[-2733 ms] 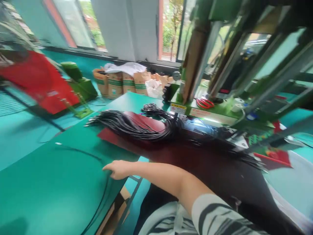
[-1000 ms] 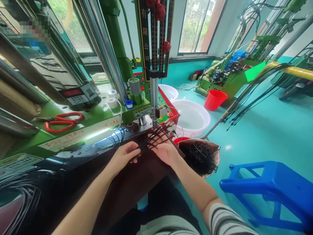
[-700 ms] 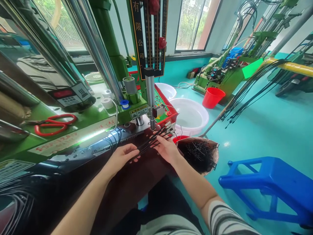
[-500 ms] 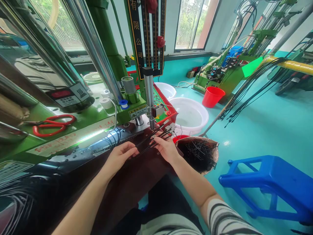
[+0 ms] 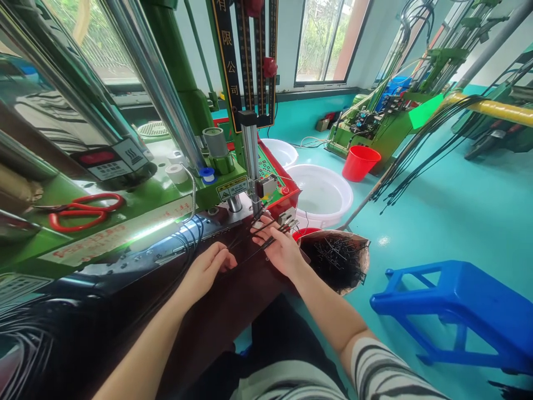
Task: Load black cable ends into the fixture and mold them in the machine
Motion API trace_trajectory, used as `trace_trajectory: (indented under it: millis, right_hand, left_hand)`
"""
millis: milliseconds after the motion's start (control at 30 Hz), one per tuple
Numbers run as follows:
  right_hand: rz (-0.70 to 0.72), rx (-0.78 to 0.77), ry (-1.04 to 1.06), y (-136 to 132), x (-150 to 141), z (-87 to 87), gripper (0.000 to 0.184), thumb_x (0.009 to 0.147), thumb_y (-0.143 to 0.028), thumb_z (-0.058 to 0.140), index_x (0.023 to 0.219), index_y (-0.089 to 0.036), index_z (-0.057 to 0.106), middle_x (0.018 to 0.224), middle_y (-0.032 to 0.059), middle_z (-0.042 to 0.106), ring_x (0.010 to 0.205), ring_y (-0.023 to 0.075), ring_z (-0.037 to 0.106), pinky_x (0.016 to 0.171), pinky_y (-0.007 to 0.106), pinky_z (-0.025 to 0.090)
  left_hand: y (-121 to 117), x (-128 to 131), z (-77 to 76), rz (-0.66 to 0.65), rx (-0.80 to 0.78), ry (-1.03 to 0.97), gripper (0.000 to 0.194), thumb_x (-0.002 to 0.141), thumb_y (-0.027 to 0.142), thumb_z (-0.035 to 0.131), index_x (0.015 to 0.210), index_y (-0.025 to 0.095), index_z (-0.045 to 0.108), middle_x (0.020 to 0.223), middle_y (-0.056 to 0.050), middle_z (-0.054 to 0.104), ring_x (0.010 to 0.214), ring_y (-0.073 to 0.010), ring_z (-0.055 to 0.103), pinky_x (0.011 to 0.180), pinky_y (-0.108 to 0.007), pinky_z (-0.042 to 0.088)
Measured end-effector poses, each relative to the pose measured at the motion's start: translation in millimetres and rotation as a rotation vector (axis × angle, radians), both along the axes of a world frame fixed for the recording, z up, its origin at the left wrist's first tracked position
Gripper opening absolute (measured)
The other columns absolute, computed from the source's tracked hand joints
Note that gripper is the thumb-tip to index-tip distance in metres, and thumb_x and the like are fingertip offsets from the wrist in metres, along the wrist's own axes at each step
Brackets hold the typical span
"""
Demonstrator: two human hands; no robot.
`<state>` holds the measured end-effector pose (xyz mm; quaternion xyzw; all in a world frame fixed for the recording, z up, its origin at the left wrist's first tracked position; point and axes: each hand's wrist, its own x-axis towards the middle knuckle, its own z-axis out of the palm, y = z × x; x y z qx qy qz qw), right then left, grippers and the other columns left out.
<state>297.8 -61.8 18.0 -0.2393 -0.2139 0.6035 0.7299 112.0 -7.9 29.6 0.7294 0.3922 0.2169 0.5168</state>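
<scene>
Workshop: head cam only, looking down on a teal floor [image 5: 408, 239], window [image 5: 322, 41] at the back, big green press [image 5: 181, 72] over on the left.
Bench [image 5: 245, 294]: dark brown, right in front of the press, with a messy heap of black leads [image 5: 25, 333] at the left end.
Black cables [image 5: 268, 243]: small bunch just above the bench, lying across the right palm, far ends near the red control box [image 5: 291, 195].
Right hand [image 5: 283, 250]: palm up, thumb folded over the bunch, so those fingers have hold of it.
Left hand [image 5: 208, 268]: fingers curled in beside the strands; honestly can't tell if they're pinching any.
Red scissors [image 5: 79, 213]: lying on the press bed.
Scrap sack [image 5: 363, 258]: full of black bits, just beyond the right hand.
Floor stuff: white tub [image 5: 325, 189], red bucket [image 5: 361, 164], blue stool [image 5: 462, 289] off right.
</scene>
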Motion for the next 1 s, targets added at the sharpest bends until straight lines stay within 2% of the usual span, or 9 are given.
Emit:
trace_trajectory:
  millis: [333, 500, 667, 733, 800, 900, 1000]
  right_hand:
    - [-0.032, -0.033, -0.071, -1, 0, 3.7, 0.026, 0.074, -0.025, 0.062, 0.099, -0.018, 0.063, 0.09, 0.0044, 0.068, 0.084, 0.0182, 0.063, 0.078, 0.034, 0.048]
    - [-0.045, -0.071, -0.128, -1, 1, 3.1, 0.025, 0.072, -0.029, 0.065, 0.093, -0.017, 0.065, 0.092, 0.0057, 0.068, 0.08, 0.0178, 0.063, 0.075, 0.033, 0.049]
    - [-0.038, -0.045, -0.182, -2, 2, 3.1, 0.021, 0.073, -0.028, 0.064, 0.091, -0.017, 0.066, 0.091, 0.0054, 0.068, 0.079, 0.0174, 0.063, 0.075, 0.033, 0.049]
    - [-0.022, -0.044, -0.19, -3, 3, 3.7, 0.019, 0.074, -0.027, 0.063, 0.091, -0.017, 0.066, 0.091, 0.0055, 0.068, 0.082, 0.0179, 0.063, 0.077, 0.033, 0.048]
    - [0.006, -0.047, -0.193, -4, 4, 5.0, 0.02, 0.075, -0.026, 0.062, 0.092, -0.017, 0.066, 0.092, 0.0058, 0.068, 0.083, 0.018, 0.063, 0.08, 0.033, 0.047]
    - [0.082, -0.039, -0.195, -7, 5, 7.7, 0.025, 0.074, -0.027, 0.064, 0.097, -0.016, 0.065, 0.091, 0.0065, 0.069, 0.083, 0.0182, 0.064, 0.083, 0.035, 0.045]
    - [0.245, -0.011, -0.227, -12, -2, 7.6, 0.025, 0.075, -0.032, 0.063, 0.092, -0.014, 0.067, 0.09, 0.0088, 0.068, 0.083, 0.0197, 0.064, 0.086, 0.038, 0.044]
  left_hand:
    - [-8, 1, -1.6, -0.049, 0.013, 0.048, 0.029, 0.083, 0.045, 0.037, 0.074, 0.02, 0.05, 0.074, -0.002, 0.06, 0.068, -0.0147, 0.053, 0.065, -0.027, 0.044]
    - [-12, -1, -1.6, -0.048, 0.046, 0.051, 0.028, 0.083, 0.044, 0.039, 0.074, 0.021, 0.052, 0.073, -0.001, 0.06, 0.067, -0.015, 0.052, 0.066, -0.027, 0.042]
    - [-13, 0, -4.3, -0.059, 0.072, 0.088, 0.027, 0.084, 0.043, 0.037, 0.076, 0.022, 0.052, 0.074, 0.0, 0.061, 0.067, -0.0146, 0.054, 0.067, -0.026, 0.041]
    - [-15, 2, -6.8, -0.064, 0.047, 0.103, 0.026, 0.084, 0.043, 0.037, 0.077, 0.022, 0.051, 0.076, 0.0, 0.062, 0.061, -0.0135, 0.055, 0.064, -0.025, 0.041]
    - [-19, 2, -7.6, -0.106, 0.0, 0.12, 0.026, 0.084, 0.044, 0.037, 0.078, 0.022, 0.05, 0.074, 0.001, 0.063, 0.05, -0.0121, 0.053, 0.058, -0.025, 0.041]
    - [-28, -3, -1.5, -0.264, -0.097, 0.168, 0.031, 0.085, 0.045, 0.033, 0.074, 0.021, 0.05, 0.065, 0.001, 0.062, 0.041, -0.0107, 0.049, 0.055, -0.025, 0.04]
    - [-39, -14, 10.8, -0.443, -0.315, 0.219, 0.035, 0.085, 0.047, 0.034, 0.074, 0.02, 0.052, 0.061, 0.0, 0.061, 0.042, -0.0116, 0.051, 0.052, -0.025, 0.04]
